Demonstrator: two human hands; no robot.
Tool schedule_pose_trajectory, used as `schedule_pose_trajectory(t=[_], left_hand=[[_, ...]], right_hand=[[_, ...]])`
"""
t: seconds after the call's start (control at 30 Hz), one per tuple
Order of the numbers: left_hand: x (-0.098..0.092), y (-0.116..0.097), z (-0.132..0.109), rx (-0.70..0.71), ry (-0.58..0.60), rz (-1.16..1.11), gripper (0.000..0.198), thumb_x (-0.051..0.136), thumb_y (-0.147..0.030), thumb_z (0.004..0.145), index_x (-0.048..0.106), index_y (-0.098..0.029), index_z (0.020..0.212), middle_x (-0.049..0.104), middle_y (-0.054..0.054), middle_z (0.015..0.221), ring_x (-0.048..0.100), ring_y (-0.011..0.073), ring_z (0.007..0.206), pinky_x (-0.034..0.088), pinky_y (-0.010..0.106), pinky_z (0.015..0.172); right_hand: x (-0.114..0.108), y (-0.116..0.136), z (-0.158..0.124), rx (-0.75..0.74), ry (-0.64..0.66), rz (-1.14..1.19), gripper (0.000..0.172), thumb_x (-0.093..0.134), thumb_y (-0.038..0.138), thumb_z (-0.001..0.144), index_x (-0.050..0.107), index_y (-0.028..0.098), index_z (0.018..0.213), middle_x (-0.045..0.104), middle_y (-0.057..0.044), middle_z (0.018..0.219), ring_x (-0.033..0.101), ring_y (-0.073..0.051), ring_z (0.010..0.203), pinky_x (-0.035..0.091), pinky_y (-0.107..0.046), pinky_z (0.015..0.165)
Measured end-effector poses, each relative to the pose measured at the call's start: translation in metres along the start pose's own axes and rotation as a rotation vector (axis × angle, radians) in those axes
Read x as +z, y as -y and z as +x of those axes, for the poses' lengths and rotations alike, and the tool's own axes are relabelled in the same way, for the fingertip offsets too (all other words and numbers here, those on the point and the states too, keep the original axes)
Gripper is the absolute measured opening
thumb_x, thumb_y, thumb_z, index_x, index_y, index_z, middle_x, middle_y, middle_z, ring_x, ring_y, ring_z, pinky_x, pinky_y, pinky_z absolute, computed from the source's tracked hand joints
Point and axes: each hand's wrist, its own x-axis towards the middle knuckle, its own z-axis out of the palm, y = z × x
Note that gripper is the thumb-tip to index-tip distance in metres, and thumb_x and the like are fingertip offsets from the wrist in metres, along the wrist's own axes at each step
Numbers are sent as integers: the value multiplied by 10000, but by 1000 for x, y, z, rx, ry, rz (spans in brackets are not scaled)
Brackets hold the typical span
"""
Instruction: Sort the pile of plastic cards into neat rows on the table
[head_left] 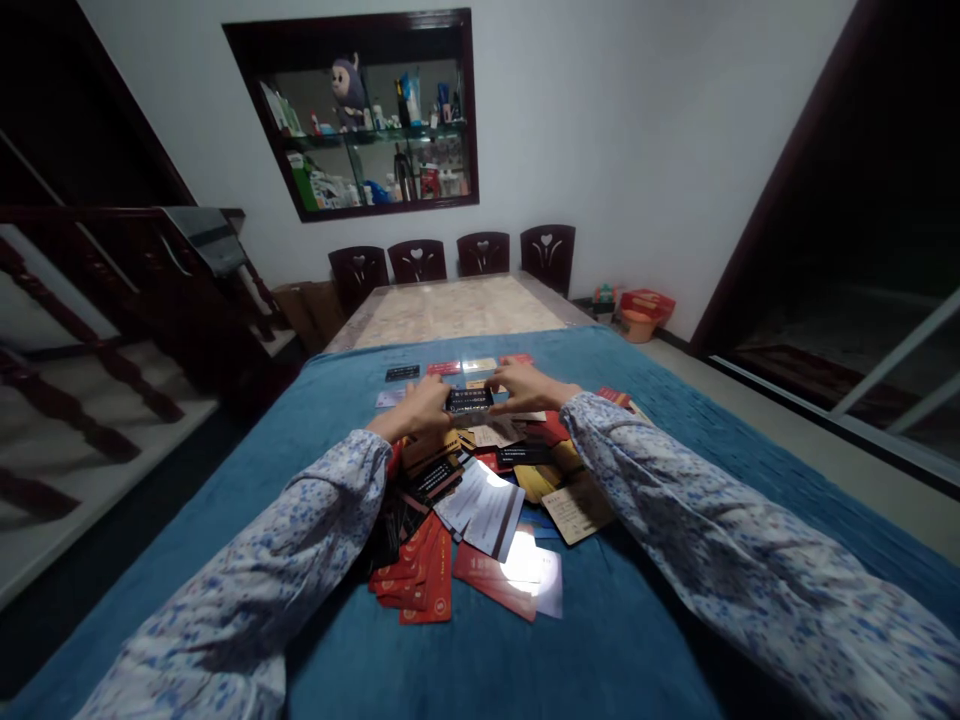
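Note:
Between my two hands is a black card (pixel 469 400) with white print, held by its left and right edges above the pile. My left hand (pixel 424 410) pinches its left side, and my right hand (pixel 526 386) grips the right side. Under and in front of them spreads a loose heap of cards: white cards (pixel 484 508), red cards (pixel 427 575), a beige card (pixel 577 508) and black ones. Beyond my hands, cards lie in rows, among them a black card (pixel 402 373), a red card (pixel 443 368) and a pale yellow card (pixel 479 365).
A blue cloth (pixel 345 660) covers the near part of the table, with the bare marble-look tabletop (pixel 457 305) beyond. Several dark chairs (pixel 484 252) line the far end. A wall shelf (pixel 375 130) holds a plush toy and bottles. Stair railings (pixel 67 310) stand at left.

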Motion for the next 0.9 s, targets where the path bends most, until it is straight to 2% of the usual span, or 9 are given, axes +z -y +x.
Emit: schedule_pose_trajectory(t=[0.17,0.4,0.7,0.9], left_hand=[[3,18,2,-8,-9,10,419,672,-400,813,707,-189,1173,631,156,1278,567,370,1240,483,478,1031],[3,43,7,-75,27,48,384,631,-221,810,701,-177,1185,631,153,1293,557,345,1274,471,457,1054],[6,72,15,-121,13,20,413,623,-210,799,696,-188,1204,630,153,1342,560,357,1288,474,457,1050],[9,93,23,-150,2,1,393,675,-298,795,707,-195,1173,651,147,1319,579,359,1275,489,455,1046]], right_hand=[[1,5,22,-16,19,-3,513,704,598,839,752,151,1085,723,-151,1105,537,-316,1114,397,-337,812],[-1,16,49,-12,32,9,437,693,536,854,749,172,1089,725,-143,1150,521,-333,1165,408,-343,792],[0,21,87,-13,60,3,438,708,540,825,750,178,1067,730,-142,1146,534,-344,1189,402,-339,780],[2,25,111,-16,64,-33,435,694,524,827,749,183,1090,731,-131,1156,537,-343,1194,406,-340,784]])
